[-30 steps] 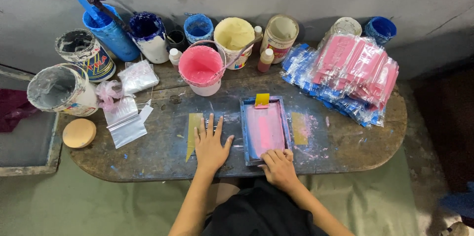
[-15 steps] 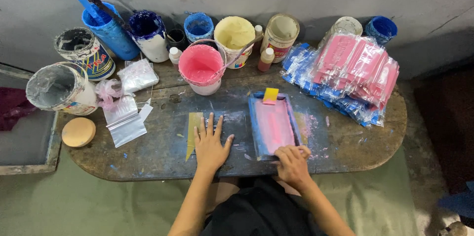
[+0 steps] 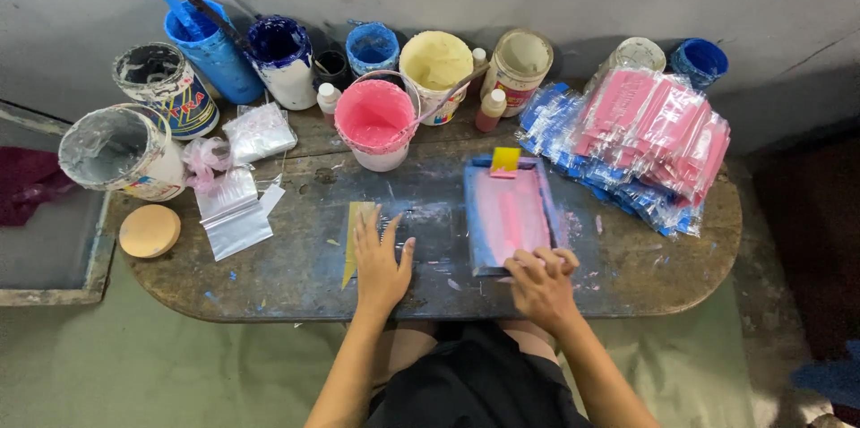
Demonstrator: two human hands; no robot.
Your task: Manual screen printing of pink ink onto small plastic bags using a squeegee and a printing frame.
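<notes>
Change: since the earlier frames the small printing frame (image 3: pixel 507 218) has slid to the right along the counter (image 3: pixel 269 276), and the right hand (image 3: pixel 540 283) has gone with it; the left hand (image 3: pixel 381 258) has not shifted.
Right grip: fingers curled over the near edge of the frame, holding it down or pulling it; how tightly, I cannot tell.
Left grip: wide and flat, fingers spread, palm pressed on the dark counter, closed on nothing, touching the yellow strip (image 3: pixel 353 235) at its left edge.
Frame position: flat on the counter in front of the person, right of centre, its mesh smeared pink, a yellow squeegee (image 3: pixel 505 160) resting at its far end.
Handling: the frame looks light and stiff, its mesh wet and likely slippery with ink; the bare rim at the near edge or the sides seems the best hold, fingers off the mesh.
Near: a pink paint bucket (image 3: pixel 376 121) stands just beyond the frame, a cream bucket (image 3: pixel 435 63) behind it.
Right side: a pile of pink and blue packets (image 3: pixel 640 137).
Left side: clear plastic bags (image 3: pixel 231 213), a round tan lid (image 3: pixel 149 230), a white bucket (image 3: pixel 116 150) and blue pots along the wall.
</notes>
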